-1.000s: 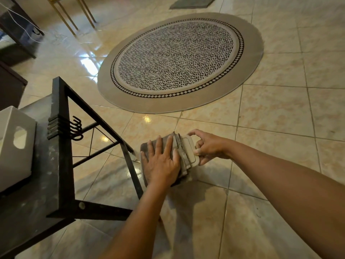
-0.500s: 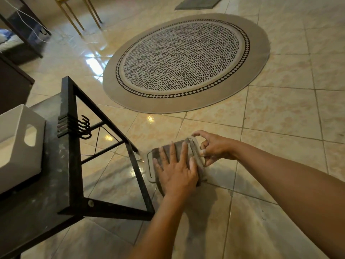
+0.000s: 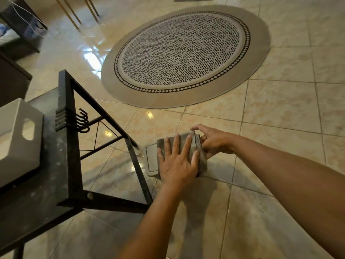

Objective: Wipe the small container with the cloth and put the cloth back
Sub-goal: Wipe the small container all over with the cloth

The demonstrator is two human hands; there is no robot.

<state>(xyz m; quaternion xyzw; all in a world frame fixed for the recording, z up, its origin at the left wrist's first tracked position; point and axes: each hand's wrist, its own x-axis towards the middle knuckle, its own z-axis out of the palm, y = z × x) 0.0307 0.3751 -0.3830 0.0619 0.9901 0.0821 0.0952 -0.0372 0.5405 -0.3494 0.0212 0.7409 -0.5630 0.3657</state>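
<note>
Cloth (image 3: 199, 154), grey-brown and folded, covers most of the small container (image 3: 151, 159), which is held in the air above the tiled floor (image 3: 280, 101), just beside the outer leg of the dark desk (image 3: 46, 193). Only the container's pale end nearest the desk shows, a rounded corner with an inset panel; the rest lies under the cloth and the hands.

The left hand (image 3: 177, 163) lies flat on top of the cloth, fingers spread and pointing away from the person, palm pressing the cloth down onto the container. The right hand (image 3: 214, 141) is at the container's far side from the desk, its fingers curled and pinching the edge there, where the folded layers of cloth stand up as thin ridges; whether it grips the container's rim, the cloth, or both cannot be told. The two hands are close together, the left one's fingertips (image 3: 188, 141) nearly reaching the right hand's thumb.

On the desk, well apart from the container, stands a white bin (image 3: 16, 139) with a cut-out handle. Dark hooks (image 3: 82, 122) hang on the desk's frame, between the bin and the container. Beyond the desk and hands, a round patterned rug (image 3: 183, 53) lies on the floor.
</note>
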